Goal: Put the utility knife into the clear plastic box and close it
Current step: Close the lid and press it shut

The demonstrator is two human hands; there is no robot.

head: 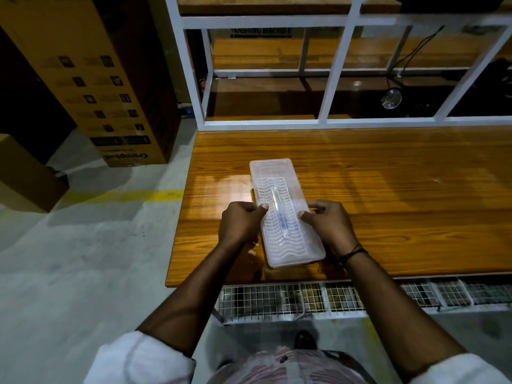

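A long clear plastic box (279,178) lies lengthwise on the wooden table (401,189), its ribbed lid down on top. Through the lid I make out a slim object, apparently the utility knife (279,214), lying along the box's middle. My left hand (241,223) grips the box's left long edge, thumb pressed on the lid. My right hand (328,223) holds the right long edge, thumb and fingers on the lid. The near half of the box sits between my two hands.
A white metal frame (332,79) with wooden shelves rises behind the table. Tall cardboard boxes (97,79) stand on the floor to the left. A wire mesh rack (318,300) runs below the table's near edge.
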